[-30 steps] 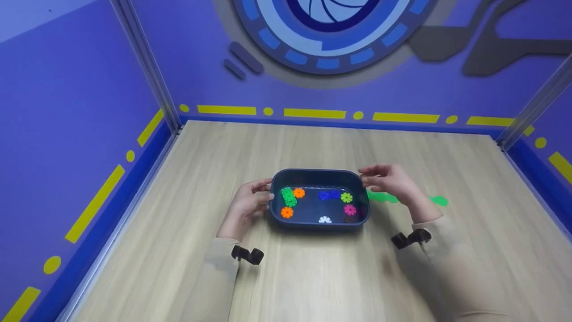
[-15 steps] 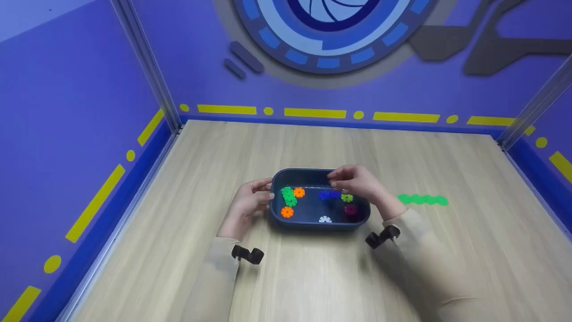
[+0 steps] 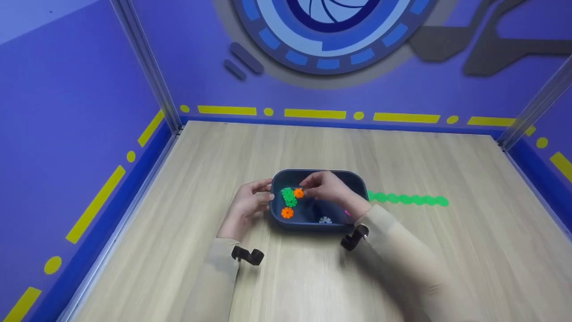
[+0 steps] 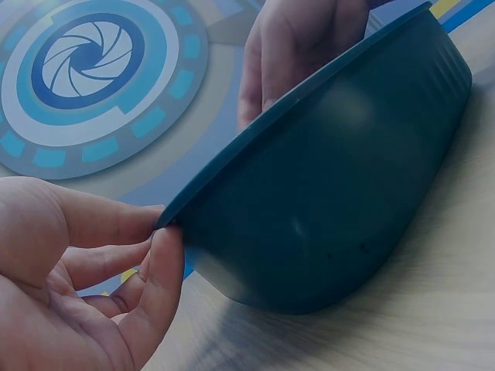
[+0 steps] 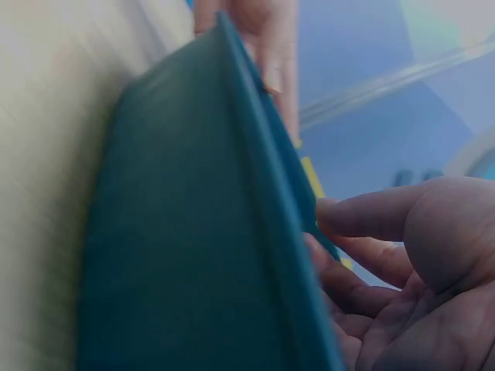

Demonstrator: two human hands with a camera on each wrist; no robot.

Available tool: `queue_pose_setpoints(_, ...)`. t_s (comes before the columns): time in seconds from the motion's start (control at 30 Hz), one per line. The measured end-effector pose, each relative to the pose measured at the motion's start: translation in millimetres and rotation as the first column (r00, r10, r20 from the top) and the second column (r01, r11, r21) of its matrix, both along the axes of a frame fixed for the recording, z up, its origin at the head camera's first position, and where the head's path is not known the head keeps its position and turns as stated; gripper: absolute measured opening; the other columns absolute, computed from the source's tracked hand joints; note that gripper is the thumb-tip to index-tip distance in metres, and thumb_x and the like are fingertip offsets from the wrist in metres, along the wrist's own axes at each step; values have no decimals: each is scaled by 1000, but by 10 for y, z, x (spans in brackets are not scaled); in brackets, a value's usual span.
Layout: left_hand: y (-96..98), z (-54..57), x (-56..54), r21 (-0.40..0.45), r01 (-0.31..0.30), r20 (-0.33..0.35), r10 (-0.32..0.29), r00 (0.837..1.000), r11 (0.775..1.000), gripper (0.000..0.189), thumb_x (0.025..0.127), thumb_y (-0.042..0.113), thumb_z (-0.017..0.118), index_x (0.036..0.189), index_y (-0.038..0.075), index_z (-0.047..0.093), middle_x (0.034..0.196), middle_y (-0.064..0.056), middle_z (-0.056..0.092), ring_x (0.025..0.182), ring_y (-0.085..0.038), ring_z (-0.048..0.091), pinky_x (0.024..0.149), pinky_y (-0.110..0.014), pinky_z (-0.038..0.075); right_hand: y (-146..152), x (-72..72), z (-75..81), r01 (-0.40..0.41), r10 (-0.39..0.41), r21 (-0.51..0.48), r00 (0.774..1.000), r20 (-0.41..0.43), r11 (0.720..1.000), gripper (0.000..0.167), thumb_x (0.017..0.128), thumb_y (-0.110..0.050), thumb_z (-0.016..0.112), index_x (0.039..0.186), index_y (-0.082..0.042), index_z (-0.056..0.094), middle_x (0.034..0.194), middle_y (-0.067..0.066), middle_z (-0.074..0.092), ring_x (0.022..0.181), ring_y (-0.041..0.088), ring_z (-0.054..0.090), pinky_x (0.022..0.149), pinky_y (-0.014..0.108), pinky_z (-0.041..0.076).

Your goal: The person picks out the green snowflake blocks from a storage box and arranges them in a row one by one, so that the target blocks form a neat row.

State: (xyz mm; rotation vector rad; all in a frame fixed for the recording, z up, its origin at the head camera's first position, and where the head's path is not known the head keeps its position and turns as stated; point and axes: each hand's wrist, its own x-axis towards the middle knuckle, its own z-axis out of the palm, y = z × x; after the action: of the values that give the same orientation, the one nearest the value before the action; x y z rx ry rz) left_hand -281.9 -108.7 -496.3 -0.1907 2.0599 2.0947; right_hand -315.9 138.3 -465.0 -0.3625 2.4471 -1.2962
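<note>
A dark oblong plastic tub holds several toothed interlocking discs. My left hand pinches its left rim; in the left wrist view, thumb and finger meet on the lip of the tub. My right hand reaches over the tub, its fingertips right beside an orange disc. In the right wrist view, the right hand has loosely bent fingers with no disc visible between them. Green discs and a second orange disc lie at the left, a white disc at the front. The right hand and forearm hide the blue discs.
A straight chain of joined green discs lies on the wooden table, just right of the tub. Blue printed panels enclose the table at the back and sides.
My right hand has moved left from the tub's right rim, across the blue discs, to the orange disc. The green chain has come into full view. My left hand stays on the rim.
</note>
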Motion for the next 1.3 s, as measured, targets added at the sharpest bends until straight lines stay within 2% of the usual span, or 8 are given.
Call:
queue_pose_setpoints(0.17,-4,-8,-2,5,7,-9,-7,1000,1000,54,88,-6,69,141,2,61,117,-11,65,76,-12,62,62,-25,55,-159,-39,-78,-16,17,46,1000,-20,999,23,92,-9,74,115,-2,75,106,10,76,83,14,64,74,25,56)
queue_pose_setpoints(0.3,-5,-7,-1,14,8,-6,-8,1000,1000,55,88,-7,69,141,3,61,115,-10,66,73,-11,62,62,-25,55,-261,-50,-112,-59,65,80,995,-74,995,23,92,-6,74,114,-1,76,110,13,76,87,16,65,82,31,59)
queue_pose_setpoints(0.47,-14,-14,-1,-2,23,-28,-23,999,1000,56,88,-6,69,142,2,60,118,-13,65,77,-12,63,63,-25,56,-360,-53,-148,-141,162,148,976,-146,979,29,91,-3,73,119,-2,74,120,15,74,104,26,68,100,43,56)
queue_pose_setpoints(0.63,-14,-33,-8,-9,21,-40,-21,999,1000,55,88,-6,69,142,2,60,121,-17,66,77,-12,63,63,-25,57,-425,-29,-160,-208,260,271,951,-170,940,33,92,-3,71,126,-4,71,128,15,71,119,31,65,112,47,48)
queue_pose_setpoints(0.73,-11,-36,-10,-9,18,-40,-18,999,1000,55,87,-6,70,141,1,60,122,-18,66,76,-11,63,63,-25,56,-428,-21,-176,-218,280,300,943,-180,929,32,91,-2,73,124,-4,72,124,14,72,115,30,66,110,46,49)
queue_pose_setpoints(0.97,-7,-19,-6,-4,15,-32,-15,999,1000,55,87,-8,69,141,1,61,122,-18,65,77,-12,64,63,-25,57,-350,-27,-206,-218,296,330,931,-211,919,27,86,2,78,112,-3,76,105,13,74,92,24,64,95,43,57)
queue_pose_setpoints(1.13,-12,-23,-8,8,13,-31,-13,999,1000,55,87,-9,69,141,0,61,122,-18,65,77,-12,64,61,-24,56,-296,-31,-209,-230,327,399,925,-192,887,27,88,3,74,114,-5,76,109,12,74,96,23,67,99,42,57)
queue_pose_setpoints(1.3,-8,-29,-12,2,11,-26,-11,1000,1000,56,86,-10,69,141,1,60,120,-15,65,75,-12,63,61,-25,56,-267,-23,-206,-269,384,428,900,-208,863,27,89,4,71,114,-5,76,108,12,76,97,24,68,98,43,57)
